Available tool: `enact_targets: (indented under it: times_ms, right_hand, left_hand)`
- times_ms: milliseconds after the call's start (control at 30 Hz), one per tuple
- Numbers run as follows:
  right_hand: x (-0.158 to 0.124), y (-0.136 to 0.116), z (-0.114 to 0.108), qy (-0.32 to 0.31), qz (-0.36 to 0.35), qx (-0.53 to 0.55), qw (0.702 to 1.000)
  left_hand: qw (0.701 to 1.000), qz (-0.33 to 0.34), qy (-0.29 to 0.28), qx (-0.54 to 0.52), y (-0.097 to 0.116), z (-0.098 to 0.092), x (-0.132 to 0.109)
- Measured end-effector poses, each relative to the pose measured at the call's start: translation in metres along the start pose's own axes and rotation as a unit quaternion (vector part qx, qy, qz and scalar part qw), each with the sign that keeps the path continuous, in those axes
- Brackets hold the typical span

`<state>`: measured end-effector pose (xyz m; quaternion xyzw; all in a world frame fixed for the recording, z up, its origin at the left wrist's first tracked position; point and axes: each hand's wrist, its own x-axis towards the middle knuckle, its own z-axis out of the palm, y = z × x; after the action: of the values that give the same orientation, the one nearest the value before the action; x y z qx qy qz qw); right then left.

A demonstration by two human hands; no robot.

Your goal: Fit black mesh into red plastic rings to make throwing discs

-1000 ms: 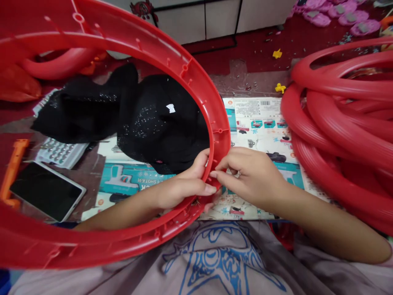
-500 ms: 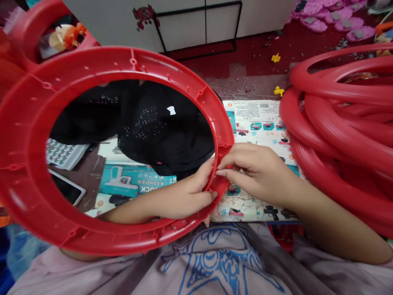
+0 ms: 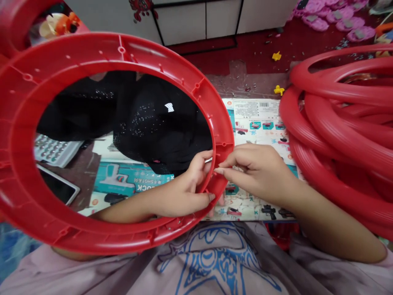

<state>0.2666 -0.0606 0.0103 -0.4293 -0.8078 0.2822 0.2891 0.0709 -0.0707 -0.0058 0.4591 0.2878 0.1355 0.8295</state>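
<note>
Ring [image 3: 219, 127] is red plastic, held over the left half of the printed cardboard [image 3: 260, 127] and running out past the cardboard's left edge. Hollow side faces up at the camera, ribs and screw bosses showing. Reads as an oval in view: longer axis left-right, roughly along the cardboard's near edge. Near arc overhangs that edge, in front of the shirt [image 3: 211, 262].

Left hand [image 3: 186, 192]: over the cardboard, in the ring's opening. Grip is clamped around the ring's right arc, thumb on the channel, some fingertips showing below the outer rim. Left forearm [image 3: 132, 209] shows through the opening.

Right hand [image 3: 260, 172]: over the cardboard's right half, grip pinched, thumb and forefinger tips together at the channel on that same arc. Can't tell if something small sits between them.

Around it: black cloth [image 3: 166, 127] on the cardboard's left part, seen through the ring. Left of the cardboard, on the bench [image 3: 82, 164], calculator [image 3: 55, 149] and phone [image 3: 64, 184], both partly covered by the ring. Right of the cardboard, heap of red hoops [image 3: 325, 123]. Beyond its far edge, two yellow pieces [image 3: 276, 55]; farther off to the right, pink pieces [image 3: 316, 22].
</note>
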Motion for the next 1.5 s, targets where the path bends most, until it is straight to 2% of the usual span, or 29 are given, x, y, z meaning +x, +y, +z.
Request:
enact_targets:
  times_ms: [133,267,467,567,800,967,1033,1100,1233,1300,1400,1500]
  right_hand:
    - [0.000,-0.002,0.001,-0.011,0.007,0.036,0.999]
    - [-0.001,-0.002,0.001,-0.023,0.015,0.052,0.998]
    - [-0.003,-0.001,-0.001,-0.052,-0.023,0.007,0.998]
    - [-0.003,-0.003,-0.001,-0.087,-0.032,-0.014,0.996]
    - [0.001,-0.005,-0.001,-0.143,0.085,0.011,0.986]
    - [0.003,-0.004,0.000,-0.149,0.108,-0.011,0.983]
    - [0.003,-0.003,-0.001,-0.164,0.091,-0.038,0.981]
    - [0.002,0.000,-0.004,-0.167,0.043,-0.060,0.983]
    - [0.000,0.004,-0.008,-0.090,-0.095,-0.093,0.987]
    - [-0.001,0.005,-0.007,-0.056,-0.135,-0.103,0.984]
    - [-0.001,0.006,-0.003,-0.047,-0.131,-0.093,0.986]
    - [-0.001,0.006,0.000,-0.044,-0.096,-0.075,0.992]
  left_hand:
    - [0.999,0.046,-0.017,-0.019,-0.007,-0.004,-0.002]
    - [0.998,0.062,0.016,-0.025,-0.013,-0.002,0.000]
    - [0.981,0.133,0.062,0.127,-0.012,0.002,0.002]
    - [0.971,0.134,0.077,0.183,-0.011,0.002,0.002]
    - [0.972,0.106,0.085,0.189,-0.010,0.006,0.004]
    - [0.984,0.106,0.106,0.095,-0.013,0.009,0.007]
    - [0.984,0.098,0.122,0.088,-0.013,0.010,0.007]
    - [0.982,0.085,0.133,0.106,-0.012,0.009,0.006]
    - [0.974,0.050,0.136,0.173,-0.010,0.008,0.002]
    - [0.967,0.050,0.128,0.213,-0.009,0.007,0.001]
    - [0.964,0.062,0.104,0.237,-0.007,0.007,0.000]
    - [0.979,0.064,0.080,0.174,-0.007,0.007,0.002]
